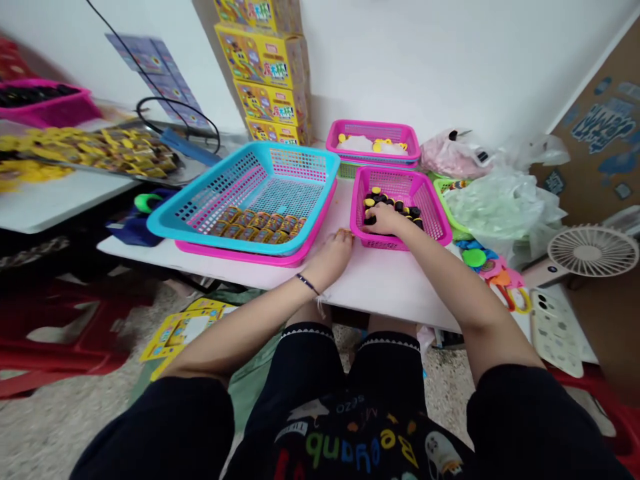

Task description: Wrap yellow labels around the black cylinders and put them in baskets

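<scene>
My left hand [336, 253] rests on the white table between two baskets, its fingers curled down. A bit of yellow shows at its fingertips, too small to name. My right hand [385, 219] reaches into a small pink basket [434, 207], fingers bent among small black pieces with yellow tops [399, 205]. What its fingertips pinch, if anything, is hidden. Left of my left hand sits a large blue basket [185, 223], stacked in a pink one [303, 253]. Rows of small patterned, barrel-shaped pieces [260, 227] lie along the blue basket's near side.
Yellow printed boxes [263, 63] are stacked at the wall. Behind stands another pink basket [370, 127] with white and yellow parts. On the right are plastic bags [505, 207], a fan [590, 253], scissors [515, 300] and a phone [555, 333]. Yellow packets [125, 150] cover the left table.
</scene>
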Demonstrator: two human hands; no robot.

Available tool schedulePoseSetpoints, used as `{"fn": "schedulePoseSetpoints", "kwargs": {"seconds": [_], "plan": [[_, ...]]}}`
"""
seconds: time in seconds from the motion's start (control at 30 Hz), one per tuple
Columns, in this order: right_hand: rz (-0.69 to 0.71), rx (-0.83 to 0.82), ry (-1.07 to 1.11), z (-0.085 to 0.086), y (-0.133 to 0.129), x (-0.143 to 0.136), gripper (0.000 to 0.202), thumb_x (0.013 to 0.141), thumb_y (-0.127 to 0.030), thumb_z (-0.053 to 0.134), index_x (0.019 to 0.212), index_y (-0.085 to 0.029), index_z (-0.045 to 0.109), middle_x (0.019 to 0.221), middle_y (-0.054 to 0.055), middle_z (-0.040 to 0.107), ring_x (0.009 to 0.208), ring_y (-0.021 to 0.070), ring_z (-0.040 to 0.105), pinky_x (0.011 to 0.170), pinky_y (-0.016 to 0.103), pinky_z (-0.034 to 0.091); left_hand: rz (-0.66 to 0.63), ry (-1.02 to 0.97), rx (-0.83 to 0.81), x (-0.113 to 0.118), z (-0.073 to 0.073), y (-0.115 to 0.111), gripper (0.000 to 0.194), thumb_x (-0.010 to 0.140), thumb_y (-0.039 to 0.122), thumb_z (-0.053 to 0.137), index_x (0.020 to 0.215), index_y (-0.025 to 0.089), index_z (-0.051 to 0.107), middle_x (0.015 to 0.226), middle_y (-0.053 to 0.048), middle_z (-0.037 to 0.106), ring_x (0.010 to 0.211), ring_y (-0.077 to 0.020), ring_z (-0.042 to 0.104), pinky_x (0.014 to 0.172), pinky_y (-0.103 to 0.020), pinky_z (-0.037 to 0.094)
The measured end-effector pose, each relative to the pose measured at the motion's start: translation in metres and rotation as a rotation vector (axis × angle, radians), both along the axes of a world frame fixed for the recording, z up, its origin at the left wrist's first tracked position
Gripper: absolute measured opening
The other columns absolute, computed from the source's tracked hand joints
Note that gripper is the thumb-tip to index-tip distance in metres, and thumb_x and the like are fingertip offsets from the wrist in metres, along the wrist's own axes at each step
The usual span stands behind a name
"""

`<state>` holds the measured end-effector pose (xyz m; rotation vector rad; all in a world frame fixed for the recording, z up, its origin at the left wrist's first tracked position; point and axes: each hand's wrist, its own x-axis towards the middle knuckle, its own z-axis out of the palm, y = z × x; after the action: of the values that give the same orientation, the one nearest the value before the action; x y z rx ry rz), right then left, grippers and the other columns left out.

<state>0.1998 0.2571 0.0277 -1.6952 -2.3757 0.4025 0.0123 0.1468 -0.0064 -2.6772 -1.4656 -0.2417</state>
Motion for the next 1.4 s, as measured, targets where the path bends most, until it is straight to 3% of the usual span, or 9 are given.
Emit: {"fn": "schedulePoseSetpoints", "kwargs": {"seconds": [0.13, 0.4, 0.5, 0.67, 0.83, 1.0, 1.17, 1.3, 1.4], "plan": [[0.028, -0.078, -0.034, 0.000, 0.002, 0.023, 0.031, 0.079, -0.037, 0.085, 0.104, -0.019, 0.078, 0.116, 0.009, 0.078, 0.108, 0.0245, 0.070, 0.098, 0.033, 0.053, 0.062, -0.028, -0.016, -0.002, -0.017, 0.028, 0.038, 0.106, 0.011, 0.033, 0.131, 0.006, 0.061, 0.131, -0.023, 0.064, 0.118, -0.0303, 0.060, 0.098, -0.042, 0.054], [0.011, -0.188, -0.054, 0.005, -0.012, 0.088, 0.026, 0.084, -0.038, 0.078, 0.101, -0.019, 0.077, 0.110, 0.006, 0.081, 0.097, 0.0201, 0.073, 0.090, 0.031, 0.055, -0.027, -0.024, -0.094, -0.003, -0.025, 0.041, 0.036, 0.108, 0.013, 0.036, 0.123, 0.006, 0.068, 0.128, -0.020, 0.069, 0.121, -0.0263, 0.062, 0.112, -0.038, 0.049], [0.040, -0.177, -0.088, 0.009, -0.013, 0.084, 0.023, 0.087, -0.037, 0.074, 0.102, -0.020, 0.078, 0.114, 0.007, 0.081, 0.101, 0.0207, 0.072, 0.092, 0.031, 0.053, -0.043, -0.009, -0.107, -0.002, -0.021, 0.038, 0.037, 0.103, 0.003, 0.036, 0.123, 0.005, 0.067, 0.128, -0.022, 0.070, 0.122, -0.0259, 0.065, 0.111, -0.038, 0.050], [0.055, -0.117, -0.167, 0.019, -0.012, 0.060, 0.038, 0.103, -0.045, 0.050, 0.105, -0.017, 0.077, 0.109, 0.009, 0.080, 0.099, 0.0221, 0.071, 0.087, 0.031, 0.050, 0.009, 0.024, -0.145, -0.003, -0.014, 0.030, 0.036, 0.103, 0.004, 0.037, 0.120, 0.005, 0.068, 0.109, -0.023, 0.076, 0.099, -0.0284, 0.076, 0.084, -0.036, 0.060], [0.086, -0.167, -0.318, 0.023, -0.010, 0.040, 0.027, 0.086, -0.047, 0.077, 0.081, -0.021, 0.077, 0.085, 0.008, 0.079, 0.087, 0.0249, 0.072, 0.081, 0.034, 0.051, 0.063, 0.005, -0.133, -0.005, -0.007, 0.028, 0.031, 0.105, 0.012, 0.042, 0.109, 0.010, 0.072, 0.103, -0.018, 0.079, 0.091, -0.0258, 0.078, 0.077, -0.031, 0.060], [0.030, -0.173, -0.410, 0.021, -0.008, 0.026, 0.025, 0.082, -0.041, 0.077, 0.077, -0.016, 0.077, 0.079, 0.014, 0.075, 0.093, 0.0323, 0.073, 0.082, 0.040, 0.053, 0.114, -0.075, -0.067, -0.012, -0.003, 0.008, 0.030, 0.108, 0.024, 0.045, 0.121, 0.014, 0.070, 0.104, -0.016, 0.079, 0.087, -0.0265, 0.078, 0.074, -0.033, 0.060], [-0.005, -0.328, -0.414, 0.031, -0.011, 0.029, 0.013, 0.073, -0.029, 0.081, 0.071, -0.019, 0.074, 0.065, 0.006, 0.070, 0.074, 0.0260, 0.071, 0.068, 0.037, 0.054, -0.034, -0.539, 0.065, -0.016, -0.002, -0.019, 0.032, 0.103, 0.015, 0.056, 0.133, 0.019, 0.065, 0.106, -0.008, 0.080, 0.090, -0.0204, 0.078, 0.082, -0.031, 0.062], [-0.032, -0.406, -0.351, 0.031, -0.013, 0.035, 0.014, 0.067, -0.023, 0.084, 0.068, -0.020, 0.071, 0.059, 0.002, 0.066, 0.068, 0.0228, 0.068, 0.063, 0.034, 0.051, -0.246, -0.857, 0.098, -0.010, 0.009, -0.027, 0.033, 0.090, 0.003, 0.063, 0.113, 0.020, 0.077, 0.101, -0.005, 0.080, 0.092, -0.0168, 0.076, 0.084, -0.028, 0.064], [-0.074, -0.340, -0.244, 0.022, -0.015, 0.034, 0.016, 0.067, -0.026, 0.085, 0.070, -0.021, 0.069, 0.065, 0.005, 0.068, 0.076, 0.0253, 0.070, 0.067, 0.034, 0.052, -0.306, -1.000, 0.030, -0.002, 0.024, -0.024, 0.019, 0.088, 0.010, 0.071, 0.097, 0.022, 0.083, 0.099, -0.005, 0.079, 0.092, -0.0161, 0.075, 0.077, -0.025, 0.064]]}}
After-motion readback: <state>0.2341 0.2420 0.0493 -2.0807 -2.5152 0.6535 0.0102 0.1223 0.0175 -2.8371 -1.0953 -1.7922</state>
